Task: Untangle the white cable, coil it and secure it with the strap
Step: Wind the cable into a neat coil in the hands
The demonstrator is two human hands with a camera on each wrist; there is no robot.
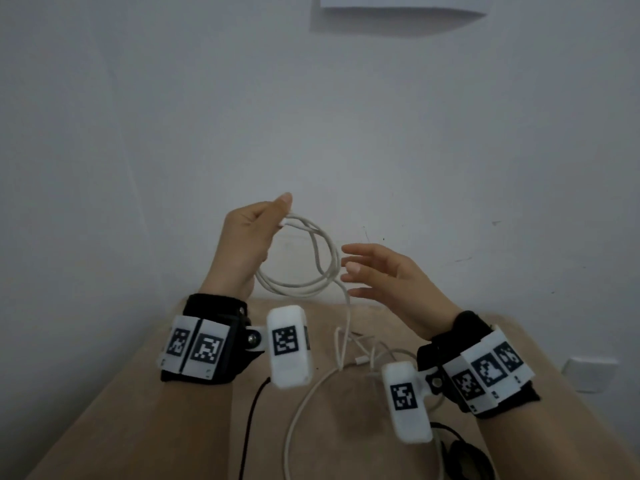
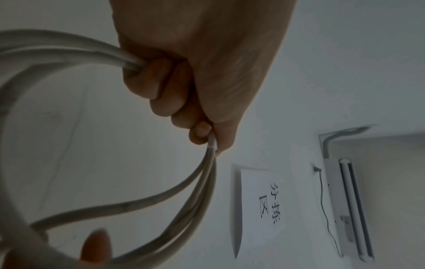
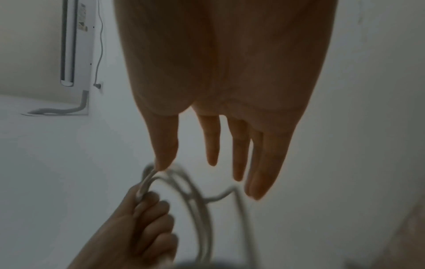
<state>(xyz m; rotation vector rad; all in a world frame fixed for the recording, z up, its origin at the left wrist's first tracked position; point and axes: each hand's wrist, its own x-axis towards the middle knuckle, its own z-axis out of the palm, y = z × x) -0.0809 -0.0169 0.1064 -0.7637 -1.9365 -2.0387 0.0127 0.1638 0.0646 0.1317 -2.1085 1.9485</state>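
My left hand [image 1: 254, 233] is raised above the table's far edge and grips a coil of white cable [image 1: 311, 271] of a few loops at its top; in the left wrist view the curled fingers [image 2: 158, 87] close round the strands [image 2: 188, 196]. My right hand [image 1: 374, 268] hovers just right of the coil with straight, spread fingers [image 3: 236, 154] and holds nothing. From the coil [image 3: 197, 200] the cable's tail [image 1: 346, 327] drops to the table into loose tangled loops [image 1: 311, 393]. I cannot make out a strap.
The beige table [image 1: 173, 427] ends at a pale wall. A black cable [image 1: 251, 420] runs along the table at the left, and a dark object [image 1: 464, 459] lies at the bottom right. A paper sheet [image 2: 260, 205] hangs on the wall, near an air conditioner [image 2: 347, 205].
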